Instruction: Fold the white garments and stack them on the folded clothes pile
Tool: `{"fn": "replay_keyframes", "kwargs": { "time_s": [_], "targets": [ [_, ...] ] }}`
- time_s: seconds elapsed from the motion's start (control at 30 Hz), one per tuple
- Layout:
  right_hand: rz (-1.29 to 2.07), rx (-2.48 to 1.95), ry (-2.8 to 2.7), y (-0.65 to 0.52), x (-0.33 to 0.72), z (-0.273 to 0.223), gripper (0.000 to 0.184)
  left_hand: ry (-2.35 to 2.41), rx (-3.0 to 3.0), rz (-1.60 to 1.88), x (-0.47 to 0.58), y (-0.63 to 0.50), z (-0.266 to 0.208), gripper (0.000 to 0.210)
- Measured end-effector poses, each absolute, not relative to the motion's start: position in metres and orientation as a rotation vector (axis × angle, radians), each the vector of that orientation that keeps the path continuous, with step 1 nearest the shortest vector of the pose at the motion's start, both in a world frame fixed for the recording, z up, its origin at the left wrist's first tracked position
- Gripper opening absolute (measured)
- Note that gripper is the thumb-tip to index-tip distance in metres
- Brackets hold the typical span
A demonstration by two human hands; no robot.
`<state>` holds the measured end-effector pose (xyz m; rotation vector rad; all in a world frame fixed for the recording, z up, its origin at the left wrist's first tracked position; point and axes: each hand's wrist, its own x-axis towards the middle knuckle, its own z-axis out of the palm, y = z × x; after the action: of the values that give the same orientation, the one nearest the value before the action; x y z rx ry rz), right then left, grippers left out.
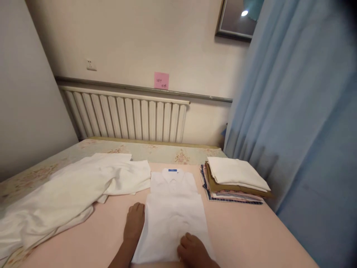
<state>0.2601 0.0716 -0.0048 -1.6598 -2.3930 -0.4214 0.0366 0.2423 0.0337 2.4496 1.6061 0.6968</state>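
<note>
A white collared shirt lies face up on the pink sheet, folded into a narrow rectangle, its lower part turned up toward the collar. Inside the collar shows a blue label. My left hand is at the shirt's left edge with its fingers curled down against the cloth; the fingertips are hidden. Low on the right side of the shirt, my right hand is closed with bent fingers on the fabric. Small creases run in the cloth just above it.
A loose white garment spreads over the bed's left side. On the right sits a stack of folded clothes, close to a blue curtain. Behind the bed stand a white radiator and a wall with a pink note.
</note>
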Motion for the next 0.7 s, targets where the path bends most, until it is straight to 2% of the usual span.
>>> {"fn": "replay_keyframes", "kwargs": {
  "time_s": [0.07, 0.2, 0.3, 0.4, 0.57, 0.7],
  "targets": [
    [-0.355, -1.671, -2.293, 0.057, 0.259, -0.010, 0.014, 1.597, 2.340, 0.754, 0.032, 0.232, 0.029, 0.031],
    [-0.076, -1.668, -2.020, 0.031, 0.273, 0.009, 0.016, 1.548, 2.134, 0.814, 0.022, 0.202, 0.024, 0.037],
    [-0.136, -1.802, -1.688, 0.017, 0.297, 0.017, 0.026, 1.574, 2.045, 0.785, 0.017, 0.177, 0.030, 0.043],
    [-0.154, -1.996, -1.449, 0.009, 0.320, 0.015, 0.026, 1.641, 1.997, 0.626, 0.014, 0.158, 0.041, 0.046],
    [0.199, -2.166, -1.285, 0.012, 0.328, 0.017, 0.029, 1.709, 1.840, 0.347, 0.018, 0.153, 0.050, 0.027],
    [0.258, -2.168, -1.223, 0.022, 0.319, 0.023, 0.035, 1.693, 1.704, 0.290, 0.025, 0.152, 0.054, 0.025]
  ]
}}
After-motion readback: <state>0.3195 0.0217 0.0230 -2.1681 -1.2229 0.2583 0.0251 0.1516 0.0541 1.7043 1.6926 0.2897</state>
